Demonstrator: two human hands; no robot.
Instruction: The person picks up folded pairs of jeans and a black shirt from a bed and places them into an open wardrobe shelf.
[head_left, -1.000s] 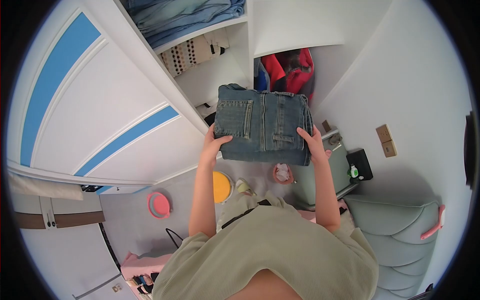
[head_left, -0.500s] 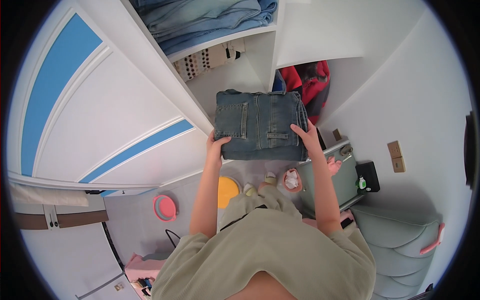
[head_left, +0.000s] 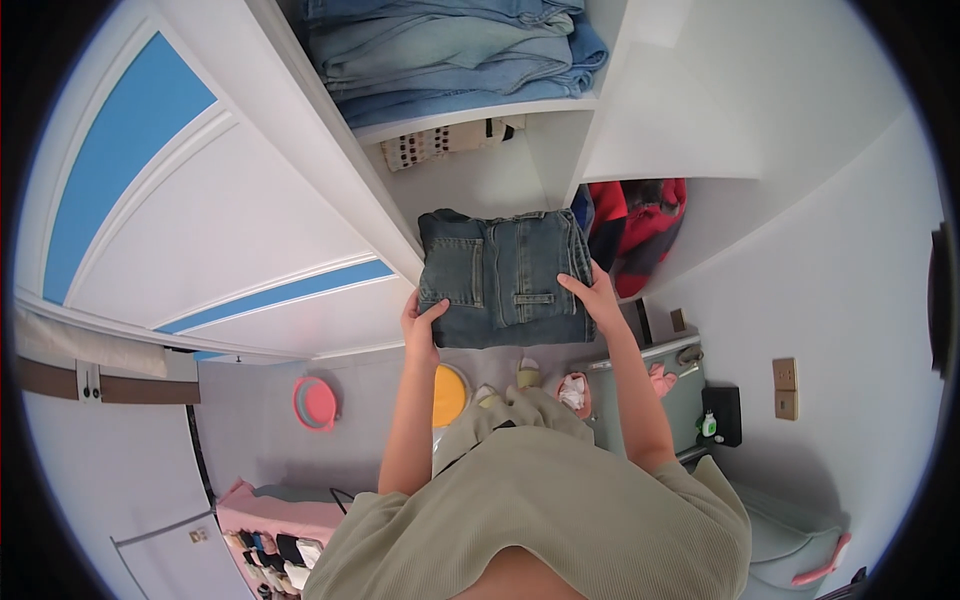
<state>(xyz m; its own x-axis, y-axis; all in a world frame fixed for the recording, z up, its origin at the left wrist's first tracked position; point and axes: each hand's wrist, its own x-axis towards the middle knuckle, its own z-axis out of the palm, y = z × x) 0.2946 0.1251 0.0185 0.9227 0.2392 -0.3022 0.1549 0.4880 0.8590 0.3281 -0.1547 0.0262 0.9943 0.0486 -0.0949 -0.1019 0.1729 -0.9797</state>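
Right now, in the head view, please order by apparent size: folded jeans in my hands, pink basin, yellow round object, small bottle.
Folded jeans
Pink basin and yellow round object: too alike to rank, the latter partly hidden
Small bottle

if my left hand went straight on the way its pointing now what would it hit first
The folded dark jeans, which the left hand holds at their lower left corner. Past them, the line seems to run toward the wardrobe's open compartment, though depth is unclear.
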